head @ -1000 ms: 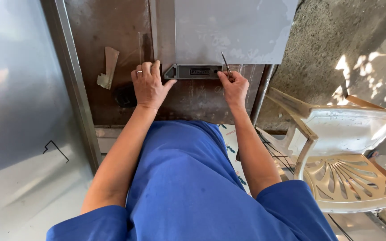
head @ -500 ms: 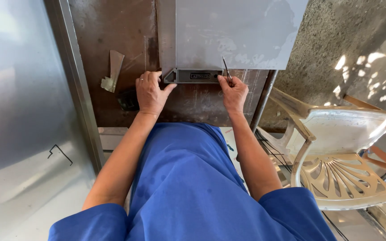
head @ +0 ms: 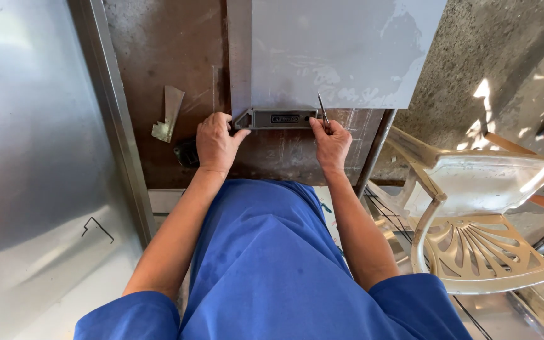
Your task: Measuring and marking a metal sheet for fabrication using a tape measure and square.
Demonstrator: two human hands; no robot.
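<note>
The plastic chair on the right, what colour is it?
Cream white; the plastic chair shows in the head view.

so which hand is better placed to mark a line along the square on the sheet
Right. The right hand already holds the thin scriber, its tip by the square at the grey sheet edge. The left hand only steadies the square's other end.

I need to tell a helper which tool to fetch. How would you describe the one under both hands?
On the rusty brown workbench, follow the grey metal sheet to its near edge. The dark grey try square stock lies there between both hands, bar-shaped with one slanted end.
</note>
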